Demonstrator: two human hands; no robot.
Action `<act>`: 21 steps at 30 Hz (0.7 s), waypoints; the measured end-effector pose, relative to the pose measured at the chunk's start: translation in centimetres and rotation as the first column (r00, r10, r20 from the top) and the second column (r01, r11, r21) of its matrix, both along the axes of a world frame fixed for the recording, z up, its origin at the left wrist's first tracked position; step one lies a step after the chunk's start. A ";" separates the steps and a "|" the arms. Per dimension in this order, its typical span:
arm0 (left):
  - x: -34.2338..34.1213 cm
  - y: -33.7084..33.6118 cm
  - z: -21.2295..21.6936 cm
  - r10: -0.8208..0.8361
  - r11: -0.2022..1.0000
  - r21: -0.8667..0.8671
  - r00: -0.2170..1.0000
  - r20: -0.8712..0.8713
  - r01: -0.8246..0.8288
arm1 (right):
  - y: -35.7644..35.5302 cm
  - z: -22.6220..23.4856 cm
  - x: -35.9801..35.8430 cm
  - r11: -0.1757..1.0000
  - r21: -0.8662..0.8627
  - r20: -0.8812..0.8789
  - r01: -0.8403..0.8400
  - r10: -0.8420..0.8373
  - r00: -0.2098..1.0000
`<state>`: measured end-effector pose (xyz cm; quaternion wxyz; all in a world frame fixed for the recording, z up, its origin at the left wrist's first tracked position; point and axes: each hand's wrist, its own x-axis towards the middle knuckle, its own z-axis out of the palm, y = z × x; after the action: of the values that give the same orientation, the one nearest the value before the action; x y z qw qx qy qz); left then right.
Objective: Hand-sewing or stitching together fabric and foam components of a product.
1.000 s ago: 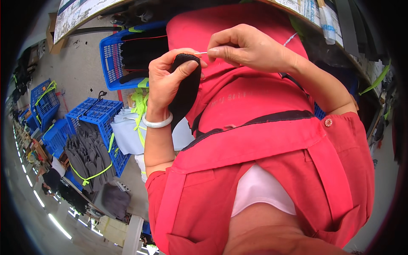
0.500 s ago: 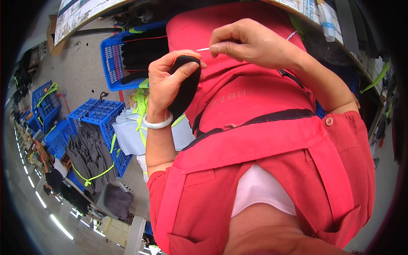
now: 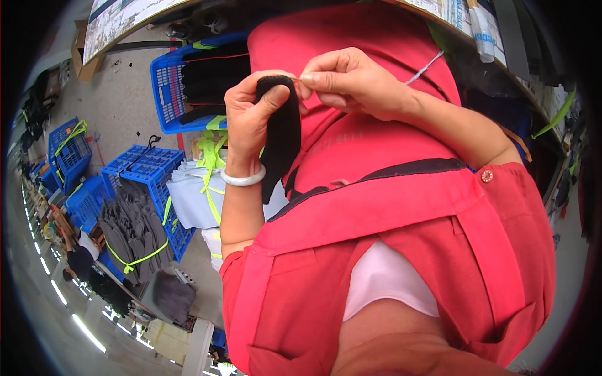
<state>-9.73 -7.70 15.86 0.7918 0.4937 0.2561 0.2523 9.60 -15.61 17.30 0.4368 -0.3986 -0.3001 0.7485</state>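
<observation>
Left hand (image 3: pixel 251 122) clamped on a black fabric piece (image 3: pixel 282 135) hanging in front of the red apron (image 3: pixel 376 207). Right hand (image 3: pixel 348 81) pinched together at the piece's top edge. Blue crates (image 3: pixel 147 172) on the floor, lower left.

Black fabric piece (image 3: pixel 282 135), soft & narrow, hangs upright from its top end, held in front of the red apron approx. at 11 o'clock. A thin white thread (image 3: pixel 425 67) runs from its top towards 2 o'clock.
</observation>
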 end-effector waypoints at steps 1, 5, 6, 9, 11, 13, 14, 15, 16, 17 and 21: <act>0.2 0.0 -0.1 0.003 1.000 0.002 1.000 0.003 -0.003 | 0.0 -0.3 0.0 0.999 -0.048 -0.118 0.011 -0.017 0.993; 0.4 0.5 -0.2 0.048 0.999 -0.013 0.998 0.035 -0.048 | 1.4 -0.6 1.0 0.993 -0.094 -0.119 -0.071 0.060 0.991; 0.2 0.6 -0.2 0.048 0.999 -0.006 0.999 0.021 -0.048 | 1.9 -0.2 1.5 0.987 -0.068 0.019 -0.148 0.150 0.989; -0.7 0.8 -0.7 0.078 0.997 -0.021 0.997 -0.021 -0.079 | 2.1 0.2 3.3 0.965 0.077 0.483 -0.252 0.185 0.856; -1.0 0.7 -0.8 0.110 0.993 -0.031 0.994 -0.023 -0.111 | 2.0 0.2 3.7 0.960 0.121 0.595 -0.251 0.132 0.793; -1.1 0.5 -1.0 0.038 0.998 0.055 0.994 -0.101 -0.032 | 1.8 0.8 3.0 0.951 0.190 0.634 -0.244 0.071 0.770; -1.0 0.5 -1.0 0.001 0.995 0.100 0.990 -0.141 0.013 | 1.9 1.1 2.7 0.935 0.266 0.666 -0.235 -0.002 0.746; -0.9 0.5 -0.9 -0.011 0.992 0.122 0.988 -0.152 0.030 | 2.0 1.2 2.5 0.923 0.289 0.684 -0.256 -0.012 0.729; -0.8 0.4 -0.8 -0.013 0.992 0.122 0.988 -0.152 0.032 | 2.1 1.1 2.3 0.923 0.288 0.684 -0.254 -0.013 0.729; -0.7 0.3 -0.8 -0.002 0.994 0.108 0.986 -0.169 0.020 | 2.2 0.9 2.1 0.897 0.339 0.694 -0.283 -0.035 0.719; -0.8 0.0 -0.4 -0.013 0.997 0.071 0.978 -0.208 0.028 | 2.1 1.1 2.0 0.869 0.354 0.725 -0.346 -0.021 0.688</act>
<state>-10.49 -7.74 15.41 0.7447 0.5487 0.3228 0.2005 11.64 -13.51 18.44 0.2989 -0.5092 -0.6496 0.4790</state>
